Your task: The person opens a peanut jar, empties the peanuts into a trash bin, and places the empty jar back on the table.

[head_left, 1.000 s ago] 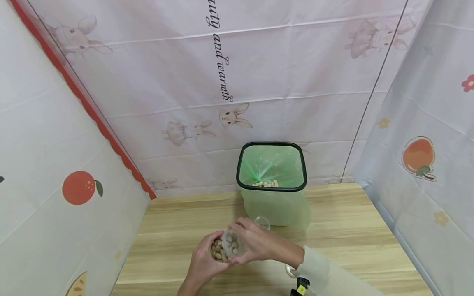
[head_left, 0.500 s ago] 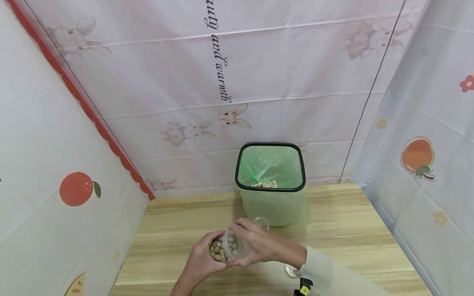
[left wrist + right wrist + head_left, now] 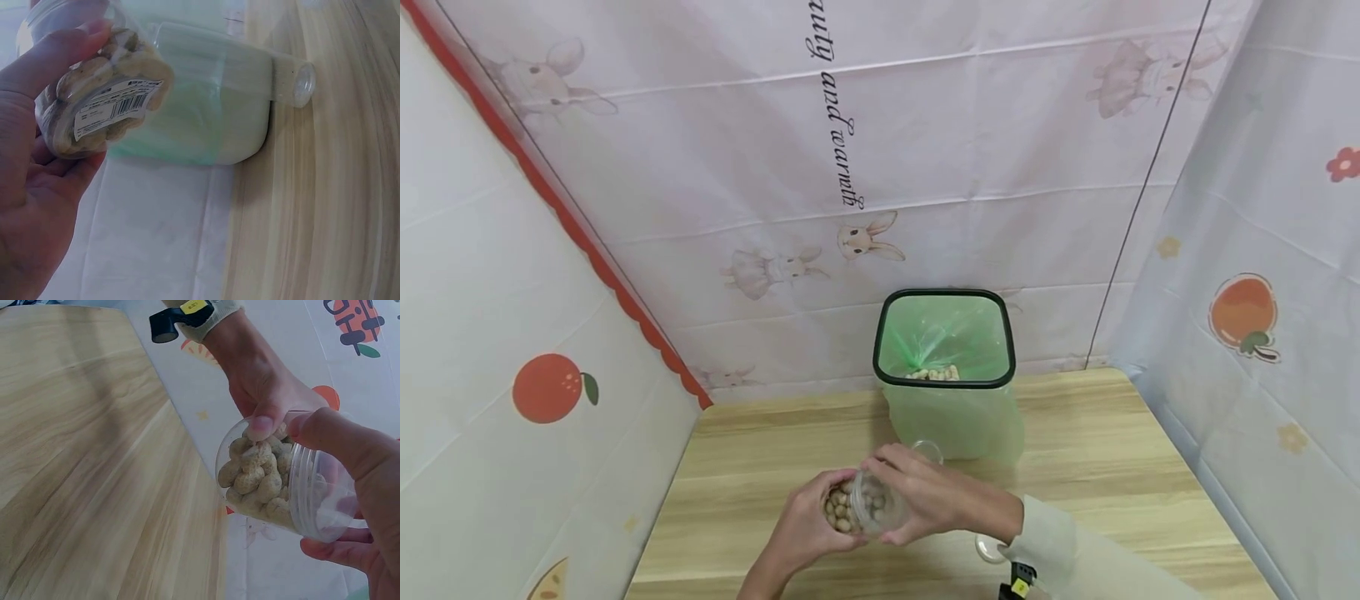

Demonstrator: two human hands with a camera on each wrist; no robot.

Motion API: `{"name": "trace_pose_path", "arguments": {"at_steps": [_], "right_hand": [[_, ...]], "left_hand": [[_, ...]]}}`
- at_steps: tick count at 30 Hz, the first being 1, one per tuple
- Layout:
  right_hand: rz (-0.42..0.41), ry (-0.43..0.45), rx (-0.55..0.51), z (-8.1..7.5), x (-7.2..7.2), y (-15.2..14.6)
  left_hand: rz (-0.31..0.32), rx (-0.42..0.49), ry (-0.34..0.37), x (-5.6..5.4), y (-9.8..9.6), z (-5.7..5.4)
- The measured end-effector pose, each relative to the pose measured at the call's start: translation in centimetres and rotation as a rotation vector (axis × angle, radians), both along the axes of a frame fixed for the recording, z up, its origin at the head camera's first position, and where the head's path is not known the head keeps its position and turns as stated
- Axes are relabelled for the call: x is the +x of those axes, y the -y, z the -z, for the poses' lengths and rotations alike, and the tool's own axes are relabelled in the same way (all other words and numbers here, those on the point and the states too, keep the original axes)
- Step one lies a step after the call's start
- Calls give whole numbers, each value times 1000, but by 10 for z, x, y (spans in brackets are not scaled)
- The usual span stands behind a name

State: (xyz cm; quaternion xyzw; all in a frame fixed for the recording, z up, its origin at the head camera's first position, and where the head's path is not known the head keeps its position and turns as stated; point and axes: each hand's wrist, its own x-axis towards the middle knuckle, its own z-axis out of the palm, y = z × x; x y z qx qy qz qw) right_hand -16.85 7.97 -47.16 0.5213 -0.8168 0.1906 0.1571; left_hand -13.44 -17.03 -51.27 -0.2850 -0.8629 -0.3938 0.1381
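Note:
A clear plastic jar of unshelled peanuts [image 3: 256, 475] is held tilted on its side above the table, between both hands. My left hand [image 3: 805, 521] grips the peanut-filled end, its thumb across the side; a white barcode label [image 3: 119, 107] shows there in the left wrist view. At the other end, my right hand [image 3: 928, 492] wraps its fingers and thumb round a clear ridged part [image 3: 322, 500]. Behind the hands stands a bin [image 3: 955, 421] with a black rim and green bag, more peanuts [image 3: 936, 374] visible inside.
An upright clear cylindrical container [image 3: 294, 81] stands at the front of the bin, partly hidden by my right hand in the head view. A pale round lid [image 3: 989, 548] lies on the wooden table [image 3: 1112, 475] near the right sleeve. Printed cloth walls [image 3: 760, 167] enclose the table.
Both hands stay on the jar with almost the same grip. The left arm has shifted slightly left, and the head view has turned a little.

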Motion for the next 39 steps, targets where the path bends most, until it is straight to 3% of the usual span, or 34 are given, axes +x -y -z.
{"name": "trace_pose_path", "arguments": {"at_steps": [4, 9, 11, 16, 19, 23, 26, 28, 31, 35, 39], "right_hand": [[-36, -51, 29, -2, 2, -1], [-80, -88, 62, -5, 3, -1], [-91, -84, 75, -6, 2, -2], [-94, -49, 112, -8, 2, -2], [-73, 29, 135, -9, 3, -2], [-23, 263, 157, -14, 3, 1], [62, 457, 143, -20, 4, 3], [127, 533, 124, -24, 5, 6], [209, 573, 94, -27, 5, 11], [292, 564, 63, -30, 4, 16], [340, 569, 47, -31, 2, 18]], "left_hand": [[43, -6, 29, 0, 3, -1], [98, -2, 140, 0, 6, 0], [102, -3, 179, 1, 6, 0], [85, -13, 195, 4, 6, 0], [66, 5, 202, 6, 5, 1], [31, 30, 190, 6, 3, 4], [5, 47, 158, 6, 0, 7], [-29, 58, 140, 6, -4, 9], [-91, 60, 89, 7, -10, 10], [-165, 52, 13, 8, -17, 9], [-212, 10, -75, 8, -22, 7]]}}
